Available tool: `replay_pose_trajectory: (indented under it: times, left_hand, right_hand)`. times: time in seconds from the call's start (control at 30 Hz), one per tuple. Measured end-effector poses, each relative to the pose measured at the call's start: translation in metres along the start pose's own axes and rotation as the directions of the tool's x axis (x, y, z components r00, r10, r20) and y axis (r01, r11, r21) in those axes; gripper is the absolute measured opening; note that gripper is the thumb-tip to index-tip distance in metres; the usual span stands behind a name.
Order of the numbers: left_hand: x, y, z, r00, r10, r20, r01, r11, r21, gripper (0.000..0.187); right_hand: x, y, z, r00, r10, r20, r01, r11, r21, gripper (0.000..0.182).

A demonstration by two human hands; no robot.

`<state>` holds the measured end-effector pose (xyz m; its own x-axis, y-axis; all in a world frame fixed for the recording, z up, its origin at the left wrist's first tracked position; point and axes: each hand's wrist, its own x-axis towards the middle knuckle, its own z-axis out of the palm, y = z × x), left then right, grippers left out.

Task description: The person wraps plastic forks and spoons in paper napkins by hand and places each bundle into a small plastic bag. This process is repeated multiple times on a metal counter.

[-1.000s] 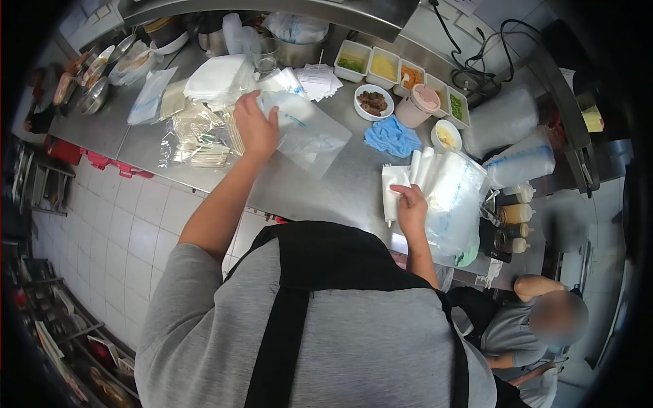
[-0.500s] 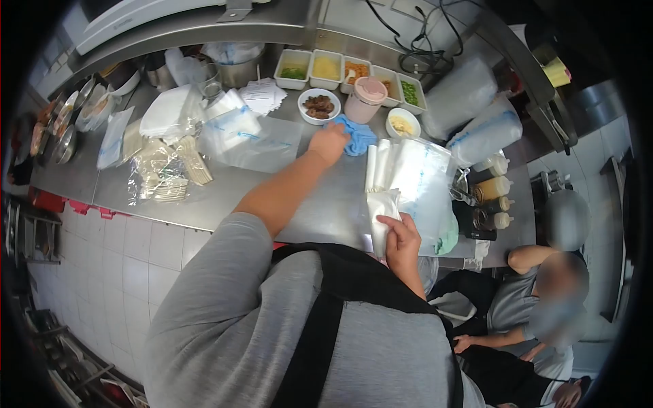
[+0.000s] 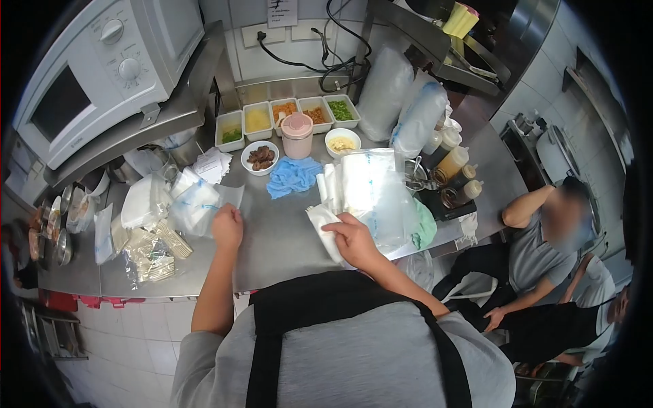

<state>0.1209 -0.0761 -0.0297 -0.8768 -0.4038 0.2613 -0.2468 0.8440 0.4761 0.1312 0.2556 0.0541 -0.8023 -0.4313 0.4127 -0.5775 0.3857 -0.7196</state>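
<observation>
My left hand (image 3: pixel 228 228) is closed at the edge of the clear plastic bags (image 3: pixel 194 204); what its fingers hold, if anything, is hidden. A narrow white packet (image 3: pixel 324 231) is held in my right hand (image 3: pixel 355 243) near the counter's front edge. White rolls (image 3: pixel 331 189) and a stack of clear plastic sheets (image 3: pixel 371 187) lie just beyond that hand. The crumpled blue cloth (image 3: pixel 294 178) rests between a bowl of brown meat pieces (image 3: pixel 260 158) and the rolls, touched by neither hand. Behind it stands a pink lidded cup (image 3: pixel 297 136).
Trays of chopped food (image 3: pixel 257 121) line the back. A pale yellow food bowl (image 3: pixel 342 142), sauce bottles (image 3: pixel 453 163) and a green cloth (image 3: pixel 423 223) are at the right. Wrapped chopsticks (image 3: pixel 153 255) lie left. A microwave (image 3: pixel 102 75) sits above. A seated person (image 3: pixel 537 238) is at the right.
My left hand has left the blue cloth and moved left to the plastic bags. My right hand still holds the white packet. The view has turned, bringing the microwave into sight.
</observation>
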Motion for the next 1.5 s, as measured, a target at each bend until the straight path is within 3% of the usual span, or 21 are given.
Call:
replay_pose_trajectory:
  times: [0.1, 0.17, 0.2, 0.3, 0.37, 0.43, 0.53, 0.63, 0.73, 0.77, 0.87, 0.97, 1.07, 1.17, 1.27, 1.37, 1.47, 1.5]
  left_hand:
    - [-0.004, -0.027, -0.006, 0.992, -0.119, 0.036, 0.119, 0.827, -0.55, 0.011]
    - [-0.015, -0.028, -0.019, 0.964, -0.184, 0.194, 0.261, 0.498, -0.827, 0.014]
    - [-0.022, -0.027, -0.028, 0.942, -0.185, 0.28, 0.325, 0.295, -0.899, 0.016]
    - [-0.048, -0.016, -0.038, 0.878, -0.165, 0.449, 0.437, -0.103, -0.893, 0.023]
    - [-0.069, -0.001, -0.041, 0.813, -0.05, 0.58, 0.563, -0.187, -0.805, 0.031]
    - [-0.093, 0.035, -0.039, 0.783, 0.001, 0.622, 0.62, -0.067, -0.781, 0.026]
    - [-0.105, 0.056, -0.025, 0.84, -0.015, 0.543, 0.527, 0.266, -0.807, 0.018]
    - [-0.093, 0.035, -0.033, 0.851, 0.009, 0.525, 0.495, 0.319, -0.808, 0.011]
    - [-0.083, 0.023, -0.039, 0.855, -0.057, 0.516, 0.507, 0.303, -0.807, 0.012]
    - [-0.082, 0.027, -0.046, 0.843, -0.145, 0.518, 0.538, 0.255, -0.804, 0.013]
    - [-0.076, 0.028, -0.06, 0.796, -0.154, 0.585, 0.602, 0.106, -0.792, 0.013]
    - [-0.076, 0.017, -0.061, 0.839, -0.068, 0.539, 0.542, 0.182, -0.821, 0.011]
    - [-0.077, 0.017, -0.071, 0.887, -0.097, 0.451, 0.46, 0.239, -0.855, 0.013]
    - [-0.077, 0.017, -0.072, 0.874, -0.081, 0.479, 0.484, 0.22, -0.847, 0.018]
    - [-0.082, 0.016, -0.064, 0.889, 0.02, 0.458, 0.442, 0.229, -0.867, 0.019]
    - [-0.091, 0.03, -0.07, 0.817, -0.004, 0.577, 0.568, 0.175, -0.804, 0.021]
    - [-0.087, 0.02, -0.062, 0.835, 0.027, 0.55, 0.544, 0.114, -0.831, 0.019]
    - [-0.084, 0.018, -0.064, 0.888, 0.006, 0.46, 0.458, 0.097, -0.884, 0.019]
  right_hand:
    - [0.004, 0.001, 0.019, 0.997, -0.013, 0.079, 0.012, 1.0, 0.022, 0.022]
    - [0.005, 0.002, 0.029, 0.991, -0.012, 0.134, 0.009, 1.0, 0.026, 0.019]
    - [0.004, 0.005, 0.037, 0.989, -0.032, 0.146, 0.029, 0.999, 0.022, 0.019]
    - [0.002, 0.01, 0.06, 0.972, -0.067, 0.225, 0.075, 0.997, -0.024, 0.026]
    - [0.003, 0.004, 0.073, 0.946, -0.057, 0.318, 0.055, 0.998, 0.016, 0.032]
    - [0.008, -0.002, 0.086, 0.907, -0.081, 0.413, 0.065, 0.997, 0.052, 0.036]
    - [0.013, -0.002, 0.111, 0.843, -0.009, 0.538, -0.014, 0.999, 0.039, 0.037]
    - [0.014, -0.006, 0.11, 0.884, -0.085, 0.459, 0.075, 0.996, 0.04, 0.04]
    - [0.012, -0.016, 0.112, 0.913, -0.195, 0.357, 0.204, 0.979, 0.013, 0.04]
    - [0.013, -0.021, 0.109, 0.917, -0.167, 0.362, 0.171, 0.985, 0.022, 0.042]
    - [0.016, -0.024, 0.105, 0.926, -0.112, 0.359, 0.114, 0.993, 0.014, 0.041]
    - [0.017, -0.024, 0.105, 0.937, -0.109, 0.331, 0.124, 0.992, -0.023, 0.038]
    - [0.018, -0.035, 0.105, 0.954, -0.072, 0.291, 0.087, 0.995, -0.038, 0.037]
    - [0.02, -0.047, 0.108, 0.959, -0.01, 0.284, 0.018, 1.0, -0.023, 0.036]
    - [0.022, -0.063, 0.109, 0.962, -0.047, 0.268, 0.047, 0.999, 0.008, 0.036]
    - [0.022, -0.065, 0.119, 0.976, -0.049, 0.211, 0.038, 0.998, 0.056, 0.028]
    - [0.025, -0.047, 0.122, 0.997, -0.002, 0.081, -0.005, 0.997, 0.083, 0.018]
    - [0.028, -0.04, 0.121, 0.999, 0.014, 0.031, -0.016, 0.998, 0.064, 0.015]
